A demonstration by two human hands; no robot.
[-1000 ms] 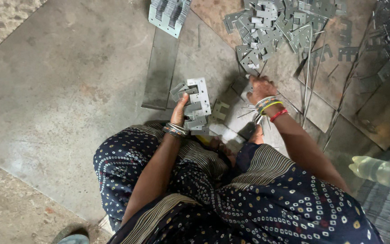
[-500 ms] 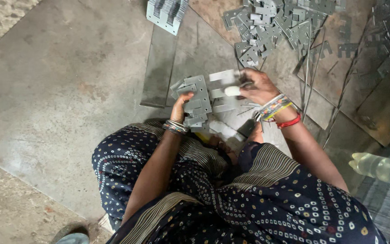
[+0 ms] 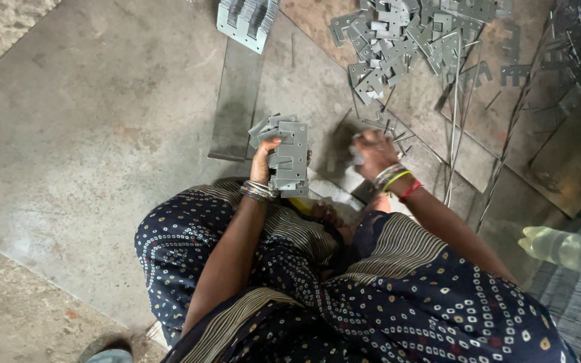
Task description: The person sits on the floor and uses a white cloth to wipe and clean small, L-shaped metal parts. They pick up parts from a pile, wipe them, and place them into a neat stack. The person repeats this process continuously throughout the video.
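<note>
My left hand [image 3: 263,158] grips a thick stack of grey stamped metal plates [image 3: 286,153], held upright above my lap. My right hand [image 3: 373,149] is to the right of the stack, apart from it, low over the floor among thin metal rods. Its fingers are curled on a small pale piece; the hand is blurred, so I cannot make out what the piece is. Both wrists wear bangles. A heap of the same grey plates [image 3: 405,33] lies on the floor beyond my right hand.
A long flat metal strip [image 3: 235,101] lies on the floor ahead, with another bundle of plates [image 3: 245,19] at its far end. Thin metal rods [image 3: 455,128] run beside the heap. A clear plastic bottle [image 3: 563,247] lies at my right. My patterned dark skirt covers my knees.
My right hand drew away from the stack and moved right and down toward the rods. My left hand tilted the stack more upright.
</note>
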